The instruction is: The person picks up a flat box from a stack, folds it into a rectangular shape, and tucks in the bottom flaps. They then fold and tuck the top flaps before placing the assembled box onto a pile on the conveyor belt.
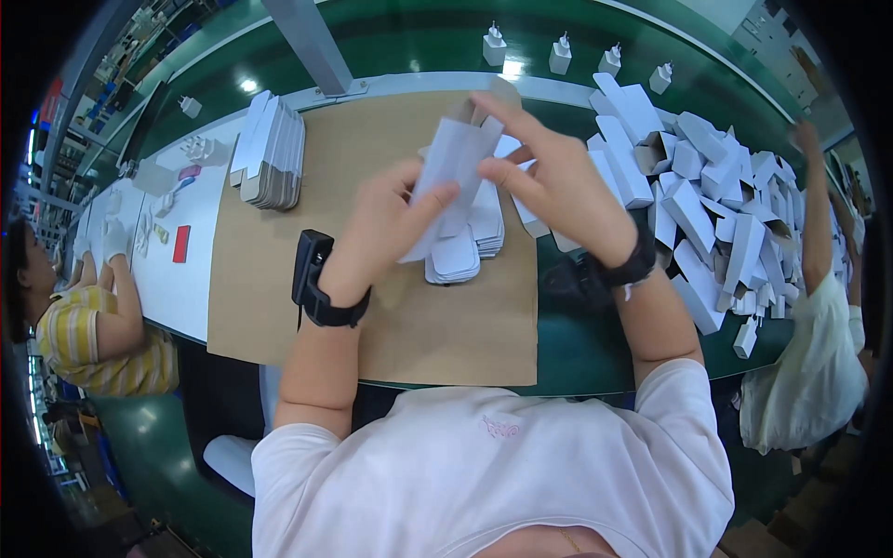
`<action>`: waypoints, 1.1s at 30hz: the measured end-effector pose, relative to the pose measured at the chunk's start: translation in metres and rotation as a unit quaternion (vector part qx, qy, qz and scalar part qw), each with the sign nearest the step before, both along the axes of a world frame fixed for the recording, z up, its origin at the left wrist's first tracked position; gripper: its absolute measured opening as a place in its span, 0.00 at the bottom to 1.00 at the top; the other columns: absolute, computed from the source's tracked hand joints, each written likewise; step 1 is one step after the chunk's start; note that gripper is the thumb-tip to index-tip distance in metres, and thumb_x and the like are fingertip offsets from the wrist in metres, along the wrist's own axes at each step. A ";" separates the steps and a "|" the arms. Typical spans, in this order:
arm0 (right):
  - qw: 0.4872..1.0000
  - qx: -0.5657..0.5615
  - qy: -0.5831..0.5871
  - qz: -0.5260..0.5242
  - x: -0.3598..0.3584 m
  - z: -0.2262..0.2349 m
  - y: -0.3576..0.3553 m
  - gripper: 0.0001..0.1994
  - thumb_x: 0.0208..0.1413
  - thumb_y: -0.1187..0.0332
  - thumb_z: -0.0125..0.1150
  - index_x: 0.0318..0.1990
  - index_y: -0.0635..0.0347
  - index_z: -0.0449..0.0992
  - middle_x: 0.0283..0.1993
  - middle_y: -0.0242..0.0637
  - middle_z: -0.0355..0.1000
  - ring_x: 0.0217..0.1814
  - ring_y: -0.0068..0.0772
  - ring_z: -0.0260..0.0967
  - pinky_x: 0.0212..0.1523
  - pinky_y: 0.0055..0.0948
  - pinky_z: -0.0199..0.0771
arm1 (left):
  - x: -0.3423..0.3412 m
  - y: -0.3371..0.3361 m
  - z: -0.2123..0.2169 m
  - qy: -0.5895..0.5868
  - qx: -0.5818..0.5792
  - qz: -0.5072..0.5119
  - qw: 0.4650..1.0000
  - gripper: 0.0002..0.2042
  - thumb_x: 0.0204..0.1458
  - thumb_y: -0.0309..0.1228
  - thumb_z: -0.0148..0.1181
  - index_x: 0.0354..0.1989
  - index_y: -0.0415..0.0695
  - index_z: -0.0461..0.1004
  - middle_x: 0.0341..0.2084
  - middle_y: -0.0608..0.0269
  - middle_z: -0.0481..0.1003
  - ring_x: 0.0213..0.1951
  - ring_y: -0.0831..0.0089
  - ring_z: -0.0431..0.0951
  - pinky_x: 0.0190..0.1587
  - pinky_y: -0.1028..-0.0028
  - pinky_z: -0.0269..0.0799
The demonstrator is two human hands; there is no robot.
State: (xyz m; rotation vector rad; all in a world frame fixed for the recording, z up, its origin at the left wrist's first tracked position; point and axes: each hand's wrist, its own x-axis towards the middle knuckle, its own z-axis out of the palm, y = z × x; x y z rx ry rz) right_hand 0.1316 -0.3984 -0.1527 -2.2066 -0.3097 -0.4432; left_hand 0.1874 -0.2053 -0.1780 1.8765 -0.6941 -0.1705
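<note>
In front of my chest I hold a small white paper box (pixel 453 172), tilted, its top end slightly blurred. My left hand (pixel 386 219) is closed around its lower left side, thumb across the front. My right hand (pixel 558 177) is at its upper right, with thumb and forefinger curled against the edge and top end. Under the hands lies a pile of flat white box blanks (pixel 456 258), partly hidden by the held box.
Brown cardboard (pixel 419 344) covers the table before me. A stack of flat white blanks (pixel 272 153) stands back left; a heap of folded white boxes (pixel 693 209) lies right. White plug chargers (pixel 495 45) stand along the far green surface. Co-workers sit left (pixel 102 335) and right (pixel 809 372).
</note>
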 end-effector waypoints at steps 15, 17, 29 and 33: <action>0.994 0.112 0.005 0.011 -0.001 0.001 0.027 0.18 0.46 0.60 0.64 0.40 0.62 0.70 0.39 0.45 0.71 0.38 0.31 0.71 0.40 0.25 0.72 | -0.020 -0.014 -0.011 0.060 -0.179 -0.094 0.977 0.11 0.50 0.26 0.53 0.42 0.40 0.64 0.41 0.56 0.68 0.40 0.67 0.70 0.42 0.71 0.66; 0.997 0.064 0.022 0.035 -0.002 0.004 0.025 0.18 0.41 0.61 0.69 0.30 0.63 0.68 0.34 0.41 0.71 0.36 0.27 0.71 0.40 0.25 0.71 | -0.020 -0.014 -0.016 0.135 -0.206 -0.129 0.961 0.15 0.49 0.24 0.54 0.45 0.41 0.60 0.43 0.56 0.67 0.40 0.69 0.70 0.42 0.72 0.66; 0.906 0.405 0.067 0.102 0.004 -0.020 0.029 0.13 0.52 0.71 0.57 0.44 0.62 0.67 0.43 0.35 0.67 0.39 0.21 0.66 0.41 0.22 0.67 | -0.018 -0.016 -0.013 -0.027 -0.182 -0.082 0.980 0.26 0.53 0.35 0.53 0.53 0.48 0.43 0.41 0.57 0.63 0.39 0.73 0.69 0.38 0.75 0.68; 0.918 0.324 0.178 0.146 0.006 -0.030 0.009 0.11 0.55 0.70 0.52 0.45 0.61 0.68 0.42 0.32 0.67 0.38 0.18 0.65 0.34 0.16 0.66 | -0.022 -0.015 0.001 0.186 -0.220 -0.133 0.948 0.23 0.56 0.40 0.48 0.51 0.48 0.43 0.38 0.56 0.66 0.36 0.72 0.72 0.35 0.76 0.69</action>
